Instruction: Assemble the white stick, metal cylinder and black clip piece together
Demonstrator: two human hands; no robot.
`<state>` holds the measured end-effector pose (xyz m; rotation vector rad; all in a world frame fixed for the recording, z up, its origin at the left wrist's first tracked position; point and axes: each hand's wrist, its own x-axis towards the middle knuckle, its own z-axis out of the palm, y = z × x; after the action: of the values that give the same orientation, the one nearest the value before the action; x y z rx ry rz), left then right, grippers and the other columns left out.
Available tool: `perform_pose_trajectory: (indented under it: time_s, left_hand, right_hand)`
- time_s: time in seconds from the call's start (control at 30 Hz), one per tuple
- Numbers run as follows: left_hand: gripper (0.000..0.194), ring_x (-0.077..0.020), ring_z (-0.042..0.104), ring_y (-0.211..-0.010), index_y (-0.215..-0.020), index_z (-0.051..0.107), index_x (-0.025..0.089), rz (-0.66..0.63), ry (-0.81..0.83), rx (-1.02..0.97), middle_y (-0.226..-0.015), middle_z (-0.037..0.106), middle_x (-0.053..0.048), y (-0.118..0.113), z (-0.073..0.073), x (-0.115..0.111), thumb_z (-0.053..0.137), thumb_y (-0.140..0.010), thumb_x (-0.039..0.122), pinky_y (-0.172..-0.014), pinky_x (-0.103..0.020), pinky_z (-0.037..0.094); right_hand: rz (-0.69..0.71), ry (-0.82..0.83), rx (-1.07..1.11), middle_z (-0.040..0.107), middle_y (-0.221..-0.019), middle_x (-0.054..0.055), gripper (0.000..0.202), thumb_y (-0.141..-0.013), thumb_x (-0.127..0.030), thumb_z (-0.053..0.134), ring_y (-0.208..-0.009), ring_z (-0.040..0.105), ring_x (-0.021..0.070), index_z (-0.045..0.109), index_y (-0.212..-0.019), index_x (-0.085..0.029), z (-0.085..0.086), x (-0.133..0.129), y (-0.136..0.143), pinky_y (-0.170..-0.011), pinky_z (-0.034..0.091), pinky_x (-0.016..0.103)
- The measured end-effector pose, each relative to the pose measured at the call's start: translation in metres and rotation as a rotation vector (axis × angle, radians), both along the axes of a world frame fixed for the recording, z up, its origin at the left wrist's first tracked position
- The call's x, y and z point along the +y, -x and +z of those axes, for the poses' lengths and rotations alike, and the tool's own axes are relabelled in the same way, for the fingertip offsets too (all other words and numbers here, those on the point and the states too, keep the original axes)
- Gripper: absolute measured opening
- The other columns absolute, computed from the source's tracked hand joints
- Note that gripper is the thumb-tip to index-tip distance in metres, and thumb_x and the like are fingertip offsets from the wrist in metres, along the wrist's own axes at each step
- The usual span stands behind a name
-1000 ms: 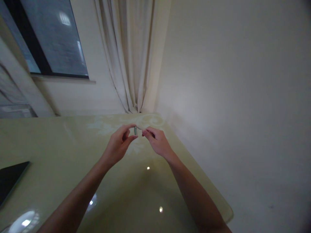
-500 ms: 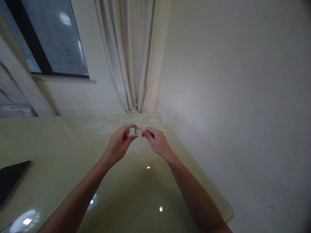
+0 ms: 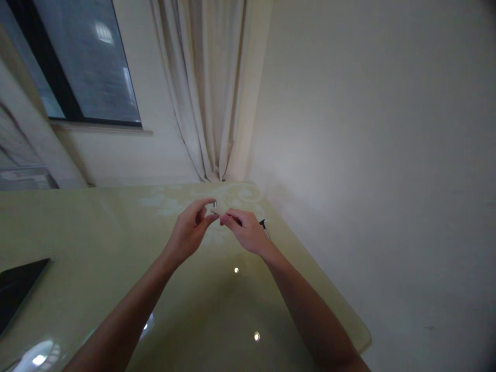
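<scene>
Glossy greenish desk (image 3: 108, 232) fills lower frame. Near centre, left hand (image 3: 189, 230) grasps small shiny piece (image 3: 215, 204) between fingers, apparently by ends, leaving side uncovered; right hand (image 3: 248, 230), fingers pinched on slim pale stick (image 3: 214, 212), likely for fine control.

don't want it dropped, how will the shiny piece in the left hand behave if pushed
The piece is probably light, being small and pinched by the left hand. It looks stiff, standing straight between the fingers. Its shiny surface suggests it could slip if pushed.
</scene>
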<state>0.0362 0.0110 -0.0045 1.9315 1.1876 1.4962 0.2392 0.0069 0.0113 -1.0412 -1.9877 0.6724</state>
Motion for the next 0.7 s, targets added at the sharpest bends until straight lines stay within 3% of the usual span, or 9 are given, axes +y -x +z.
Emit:
perform_pose_trajectory:
  time_s: [0.27,0.43,0.57,0.7]
  left_hand:
    - [0.036,-0.0131,0.039,-0.060,-0.120,0.072,0.021,0.022,-0.013,-0.014,-0.068,0.039,0.007,0.003,0.004,0.003,0.071,-0.088,0.037,-0.060,-0.027,0.033]
    - [0.037,-0.0125,0.038,-0.059,-0.118,0.073,0.019,0.007,-0.005,0.002,-0.067,0.038,0.008,0.002,0.001,-0.001,0.072,-0.088,0.041,-0.059,-0.026,0.032]
    - [0.041,-0.0129,0.042,-0.060,-0.120,0.074,0.018,-0.098,0.070,0.067,-0.068,0.043,0.007,-0.020,-0.023,-0.002,0.074,-0.087,0.042,-0.061,-0.026,0.036]
    - [0.038,-0.0156,0.051,-0.066,-0.119,0.078,0.020,-0.147,0.180,0.241,-0.074,0.054,0.003,-0.058,-0.056,0.005,0.076,-0.085,0.037,-0.066,-0.028,0.043]
  right_hand:
    - [-0.082,-0.018,-0.039,0.060,-0.070,-0.002,0.035,-0.108,-0.043,0.056,-0.068,0.051,0.0142,0.076,-0.090,-0.019,0.004,-0.007,0.003,-0.067,0.032,0.028]
    - [-0.273,-0.027,0.061,0.057,-0.068,-0.002,0.039,-0.105,-0.048,0.056,-0.066,0.050,0.0151,0.079,-0.095,-0.018,-0.010,0.008,-0.038,-0.064,0.033,0.028]
    - [-0.464,0.130,0.312,0.056,-0.066,-0.002,0.044,-0.094,-0.060,0.065,-0.062,0.050,0.0149,0.074,-0.091,-0.017,-0.039,0.023,-0.083,-0.060,0.037,0.026]
    - [-0.534,0.194,0.385,0.048,-0.055,-0.005,0.055,-0.091,-0.070,0.057,-0.050,0.045,0.0133,0.067,-0.084,-0.017,-0.076,0.027,-0.111,-0.053,0.037,0.027]
